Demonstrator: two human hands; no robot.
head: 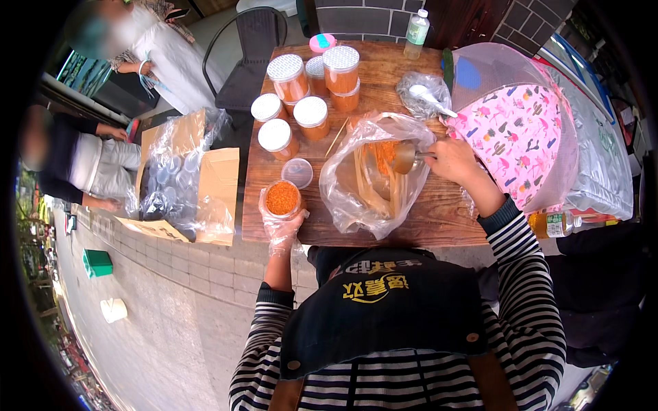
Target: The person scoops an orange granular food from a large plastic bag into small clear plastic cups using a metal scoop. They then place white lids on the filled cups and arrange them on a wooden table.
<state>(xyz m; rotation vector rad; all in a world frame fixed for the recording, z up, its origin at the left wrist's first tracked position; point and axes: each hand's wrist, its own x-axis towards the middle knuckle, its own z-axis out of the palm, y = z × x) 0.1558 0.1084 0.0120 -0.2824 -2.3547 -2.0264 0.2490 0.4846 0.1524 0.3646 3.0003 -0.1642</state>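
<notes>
My left hand [284, 231], in a clear plastic glove, grips an open plastic jar [282, 199] at the table's front left. Orange crumbly food fills that jar close to its rim. Just behind it a clear round lid [297, 173] lies flat on the wood. My right hand [453, 160] holds the handle of a metal scoop [404, 158], whose cup is inside a large clear plastic bag [339, 190]. More of the orange food [379, 155] shows in the bag beside the scoop; what the cup contains is hidden.
Several white-lidded jars [311, 118] of orange food, some stacked, stand on the wooden table [318, 226]. A pink mesh food cover [519, 133] and a bottle [416, 33] are farther right. Left are a cardboard box [218, 195] of clear plastic containers, a chair [252, 77] and two people.
</notes>
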